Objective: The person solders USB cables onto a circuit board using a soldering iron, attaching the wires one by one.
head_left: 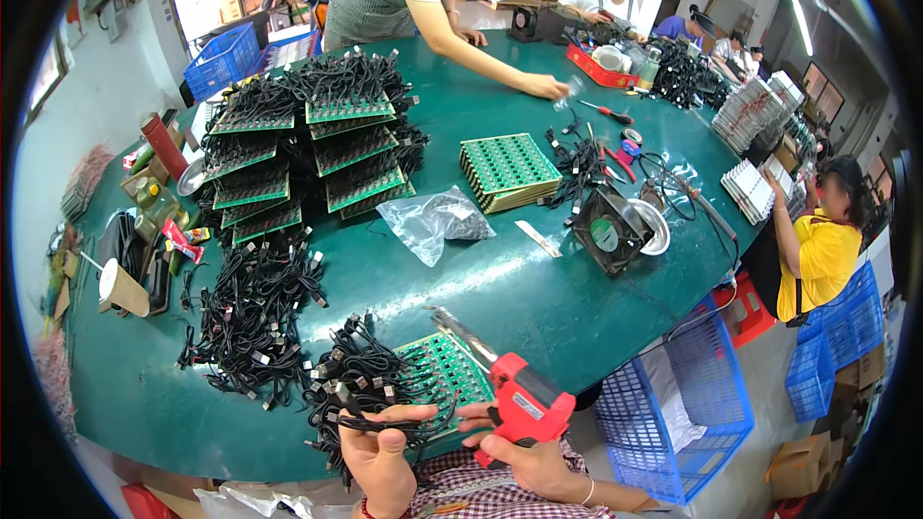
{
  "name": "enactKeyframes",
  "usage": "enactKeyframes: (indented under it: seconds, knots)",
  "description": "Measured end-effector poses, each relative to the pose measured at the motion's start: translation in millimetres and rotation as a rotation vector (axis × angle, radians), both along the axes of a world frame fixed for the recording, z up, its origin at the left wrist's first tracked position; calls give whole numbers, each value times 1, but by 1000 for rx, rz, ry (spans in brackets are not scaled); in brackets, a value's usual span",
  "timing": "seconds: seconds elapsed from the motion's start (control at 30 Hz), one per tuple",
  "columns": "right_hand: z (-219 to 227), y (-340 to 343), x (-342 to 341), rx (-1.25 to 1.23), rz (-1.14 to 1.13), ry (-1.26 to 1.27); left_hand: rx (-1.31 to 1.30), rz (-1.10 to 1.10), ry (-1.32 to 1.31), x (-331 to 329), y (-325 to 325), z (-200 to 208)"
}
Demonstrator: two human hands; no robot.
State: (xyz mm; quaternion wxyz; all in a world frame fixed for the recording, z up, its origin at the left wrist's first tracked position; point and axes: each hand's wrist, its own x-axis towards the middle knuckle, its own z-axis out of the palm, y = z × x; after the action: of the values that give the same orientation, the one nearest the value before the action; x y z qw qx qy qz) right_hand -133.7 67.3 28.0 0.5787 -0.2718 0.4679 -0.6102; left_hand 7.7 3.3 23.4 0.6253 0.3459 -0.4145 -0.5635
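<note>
My right hand [538, 469] is wrapped round the grip of a red soldering gun [532, 402], whose metal tip points up and left over the table. Below that tip lies a green circuit board panel [454, 365], with black cables along its left part. At the panel's near left, my left hand [385, 466] has a black USB cable [358, 421] between thumb and fingers. A heap of black cables [356, 365] lies beside the left hand and partly covers the panel; a larger cable pile [255, 317] is farther left.
Stacked boards with cables [356, 154] stand at the far left. Bare green boards [510, 163], a plastic bag [423, 221] and a black fan [608, 231] sit mid-table. A blue crate [673, 413] is at my right. A co-worker's arm [481, 58] reaches across the far side.
</note>
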Motion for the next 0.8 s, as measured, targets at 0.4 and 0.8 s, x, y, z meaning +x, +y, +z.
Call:
enactKeyframes:
  seconds: [0.4,0.8]
  knots:
    - [0,-16,10,52,61,93,320,-233,83,35,18,-9]
    - [-18,-6,19,153,101,105,-585,-135,-1126,74,31,8]
